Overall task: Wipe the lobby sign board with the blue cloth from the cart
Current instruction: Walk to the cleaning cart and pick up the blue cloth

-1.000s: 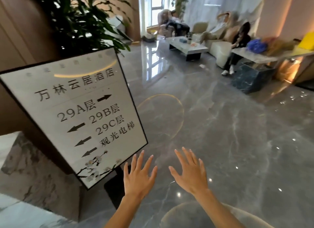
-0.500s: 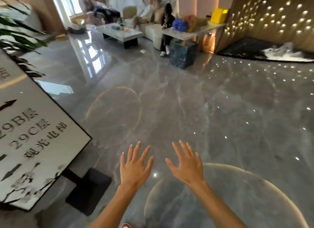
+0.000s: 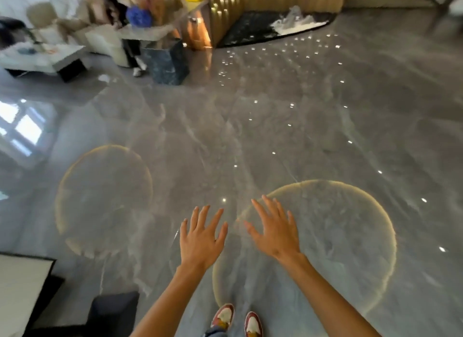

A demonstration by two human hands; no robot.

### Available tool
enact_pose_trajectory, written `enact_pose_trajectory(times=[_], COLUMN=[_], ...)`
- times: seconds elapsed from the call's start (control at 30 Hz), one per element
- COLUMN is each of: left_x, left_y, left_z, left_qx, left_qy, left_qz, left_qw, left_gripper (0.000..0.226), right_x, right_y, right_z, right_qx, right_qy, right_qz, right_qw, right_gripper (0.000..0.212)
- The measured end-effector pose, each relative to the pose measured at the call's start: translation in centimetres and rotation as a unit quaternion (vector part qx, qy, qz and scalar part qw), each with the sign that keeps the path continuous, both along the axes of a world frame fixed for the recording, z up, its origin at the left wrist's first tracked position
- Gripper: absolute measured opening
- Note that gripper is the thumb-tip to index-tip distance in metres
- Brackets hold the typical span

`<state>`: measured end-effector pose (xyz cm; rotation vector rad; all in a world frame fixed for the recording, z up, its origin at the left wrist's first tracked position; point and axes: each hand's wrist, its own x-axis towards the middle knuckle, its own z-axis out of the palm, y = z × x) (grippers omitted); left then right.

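Note:
Only a white corner of the black-framed sign board shows at the lower left edge, with its dark base on the floor beside it. My left hand and my right hand are stretched out in front of me, palms down, fingers spread, holding nothing. Both hover over the glossy grey marble floor, to the right of the sign. No blue cloth and no cart are in view.
My red and white shoes stand on the floor below my arms. Far left are a low white table and a seated person. A dark marble pedestal holds a counter. A gold wall is behind.
My view has swung to the right, away from the sign. The board has slid from the centre-left out to the lower left corner. My hands have stayed open and outstretched.

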<state>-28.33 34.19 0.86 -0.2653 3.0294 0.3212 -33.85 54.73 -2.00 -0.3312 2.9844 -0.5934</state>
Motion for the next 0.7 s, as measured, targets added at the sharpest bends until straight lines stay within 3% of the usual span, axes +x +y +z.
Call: enact_pose_trajectory(times=[0.13, 0.33, 0.7], left_x=[-2.6, -5.5, -5.1], left_y=[2.8, 6.9, 15.2], left_z=[-0.5, -1.0, -2.5], left_qx=[0.010, 0.024, 0.022], left_qy=[0.008, 0.002, 0.021], left_qz=[-0.085, -0.226, -0.461], left_qw=[0.996, 0.974, 0.887], left_gripper=[0.074, 0.059, 0.051], right_x=[1.3, 4.6, 15.6], right_y=[3.6, 7.3, 10.4], right_z=[-0.2, 0.3, 1.4], right_qx=[-0.001, 0.028, 0.061], right_qy=[-0.005, -0.015, -0.033], right_qz=[-0.091, -0.219, -0.471], right_qw=[0.996, 0.975, 0.879], right_gripper=[0.078, 0.079, 0.074])
